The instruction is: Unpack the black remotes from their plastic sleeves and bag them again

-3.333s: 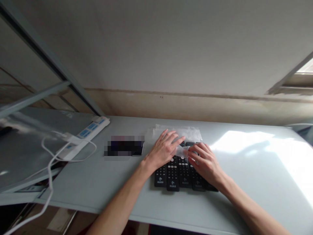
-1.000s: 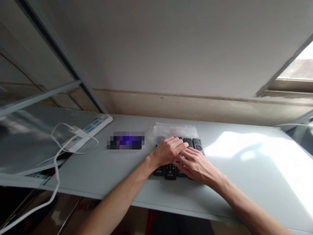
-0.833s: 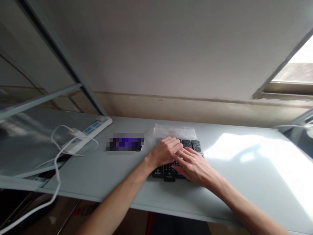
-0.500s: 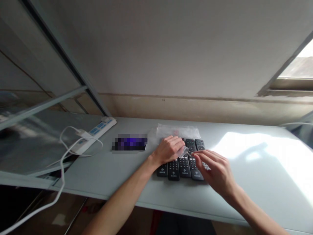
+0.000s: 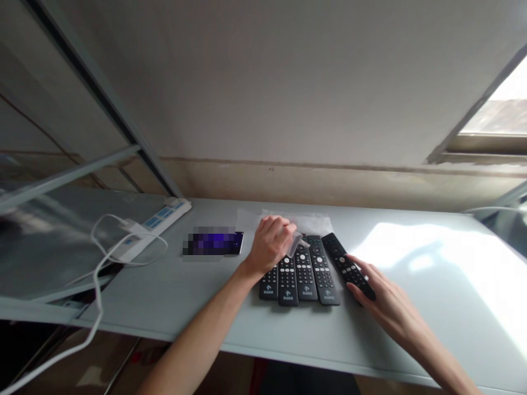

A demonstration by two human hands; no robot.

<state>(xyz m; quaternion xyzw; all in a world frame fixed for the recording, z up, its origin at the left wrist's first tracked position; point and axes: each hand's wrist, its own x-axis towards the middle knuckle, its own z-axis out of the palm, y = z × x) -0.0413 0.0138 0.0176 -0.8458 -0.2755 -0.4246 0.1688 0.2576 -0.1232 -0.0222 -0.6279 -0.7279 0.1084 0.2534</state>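
Several black remote controls (image 5: 303, 274) lie side by side on the pale grey table (image 5: 173, 296). My left hand (image 5: 269, 244) is closed on a clear plastic bag (image 5: 295, 241) above the far ends of the left remotes. My right hand (image 5: 385, 299) grips the near end of the rightmost remote (image 5: 346, 264), which is angled away from the row. A pile of clear plastic bags (image 5: 308, 222) lies just behind the remotes.
A phone with a lit screen (image 5: 214, 243) lies left of the remotes. A white power strip (image 5: 154, 222) with white cables (image 5: 99, 258) sits at the far left beside a metal shelf frame (image 5: 82, 164). Sunlight falls on the table's right part (image 5: 432, 258). The wall is close behind.
My right hand left the middle of the row and took hold of the rightmost remote, pulling it aside. My left hand lifted a clear bag off the remotes, toward the back.
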